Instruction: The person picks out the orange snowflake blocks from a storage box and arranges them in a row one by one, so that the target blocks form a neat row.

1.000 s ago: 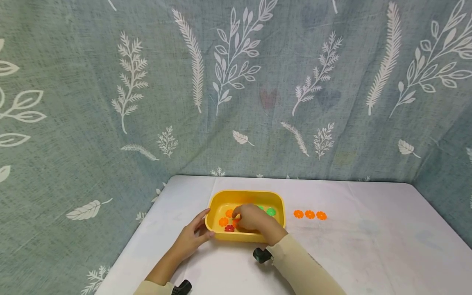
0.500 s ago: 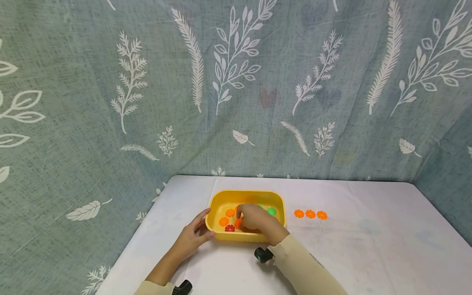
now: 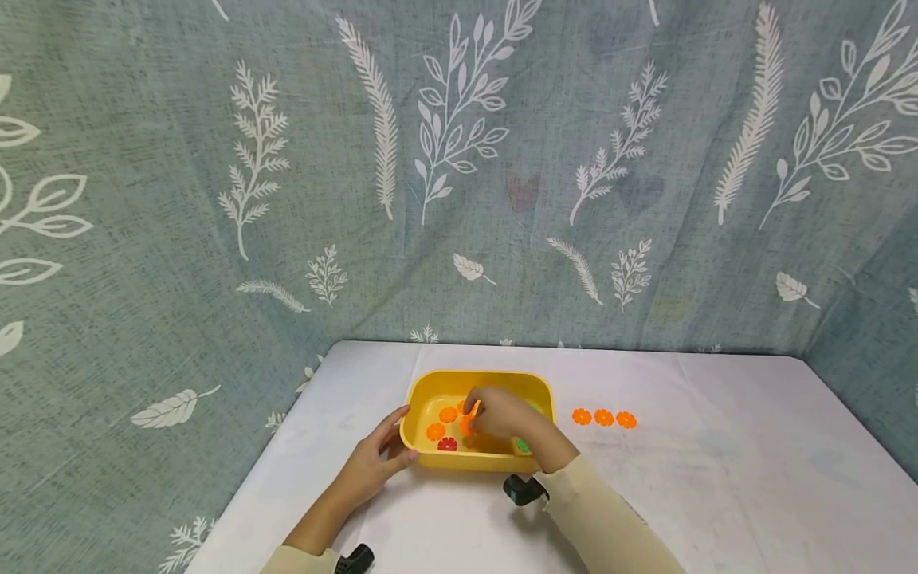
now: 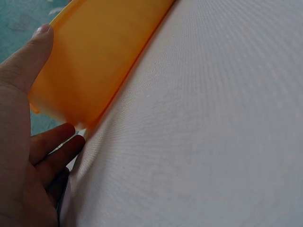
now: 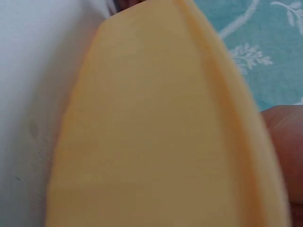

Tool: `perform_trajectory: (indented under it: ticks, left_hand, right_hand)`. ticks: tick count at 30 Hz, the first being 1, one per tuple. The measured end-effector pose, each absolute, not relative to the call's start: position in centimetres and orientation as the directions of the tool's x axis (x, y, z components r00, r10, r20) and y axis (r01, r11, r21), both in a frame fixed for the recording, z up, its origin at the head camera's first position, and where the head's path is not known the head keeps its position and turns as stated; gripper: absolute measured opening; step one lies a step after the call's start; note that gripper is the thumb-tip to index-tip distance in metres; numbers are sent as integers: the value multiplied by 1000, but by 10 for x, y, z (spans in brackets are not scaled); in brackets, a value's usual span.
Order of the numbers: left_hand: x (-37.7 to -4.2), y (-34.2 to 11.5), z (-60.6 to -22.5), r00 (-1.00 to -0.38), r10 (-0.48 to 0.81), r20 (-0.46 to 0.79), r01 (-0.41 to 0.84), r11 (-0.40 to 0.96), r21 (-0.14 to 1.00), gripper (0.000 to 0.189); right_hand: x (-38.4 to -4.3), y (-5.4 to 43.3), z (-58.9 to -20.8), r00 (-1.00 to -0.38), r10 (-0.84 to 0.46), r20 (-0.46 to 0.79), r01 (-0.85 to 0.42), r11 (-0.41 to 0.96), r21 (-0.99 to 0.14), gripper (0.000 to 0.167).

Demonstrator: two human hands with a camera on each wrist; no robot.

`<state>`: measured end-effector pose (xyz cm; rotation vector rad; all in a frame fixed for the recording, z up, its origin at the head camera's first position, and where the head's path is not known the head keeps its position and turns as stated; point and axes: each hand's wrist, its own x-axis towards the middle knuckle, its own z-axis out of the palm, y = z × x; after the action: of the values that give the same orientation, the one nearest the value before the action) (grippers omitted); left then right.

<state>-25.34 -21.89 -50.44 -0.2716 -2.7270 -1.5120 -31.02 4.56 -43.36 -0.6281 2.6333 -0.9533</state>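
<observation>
A yellow plastic tray (image 3: pixel 476 461) stands on the white-covered table. My left hand (image 3: pixel 367 472) holds its left end, the thumb on the near wall and the fingers round the corner; the left wrist view shows the thumb (image 4: pixel 38 49) at the rim. My right hand (image 3: pixel 504 413) reaches inside the tray, thumb and forefinger pinching an orange citrus-slice-shaped disc (image 3: pixel 467 425). Around it lie other orange discs (image 3: pixel 435 431), a dark red disc (image 3: pixel 448 444) and a green disc (image 3: pixel 523 446) partly behind the wrist. In the right wrist view, the tray wall (image 5: pixel 142 118) hides the fingertips.
Three orange discs (image 3: pixel 604 418) lie in a row on the table to the right of the tray. A grey-green curtain with white leaf prints (image 3: pixel 466 267) hangs behind the table (image 3: pixel 717 478) and along its sides.
My right hand has risen slightly and shifted right inside the tray with the orange disc at its fingertips. A green disc now shows near the tray's front wall. The left hand stays put.
</observation>
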Motion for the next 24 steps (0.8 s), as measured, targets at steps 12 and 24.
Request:
perform_trajectory:
  ticks: [12, 24]
  left_hand:
    - [-252, -220, -503, -984, 149, 98, 163, 525, 835, 80]
    - [-252, -218, -503, -987, 138, 85, 146, 527, 838, 80]
  right_hand:
    - [-310, 73, -417, -851, -519, -86, -310, 627, -715, 16]
    - [-306, 101, -405, -869, -490, -71, -278, 602, -749, 16]
